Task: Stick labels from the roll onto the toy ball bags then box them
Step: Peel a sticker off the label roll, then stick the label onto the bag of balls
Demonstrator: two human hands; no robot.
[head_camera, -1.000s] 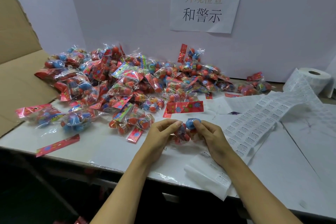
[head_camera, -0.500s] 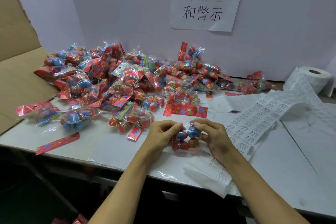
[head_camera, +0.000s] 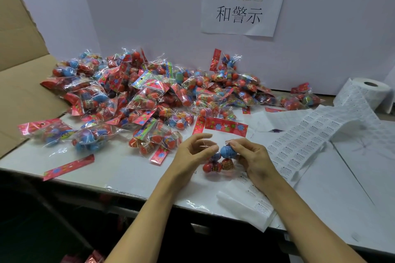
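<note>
- both hands, left hand [head_camera: 192,153] and right hand [head_camera: 252,160], pinch one toy ball bag [head_camera: 220,160] just above the desk [head_camera: 119,173].
- label roll [head_camera: 372,92] sits far right.

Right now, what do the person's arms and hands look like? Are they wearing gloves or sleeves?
No gloves and no sleeves in view. Both forearms are bare from the bottom of the picture up to the wrists. The left hand and the right hand are bare too, with no rings, watch or bracelet showing. The fingernails look short and plain.
</note>
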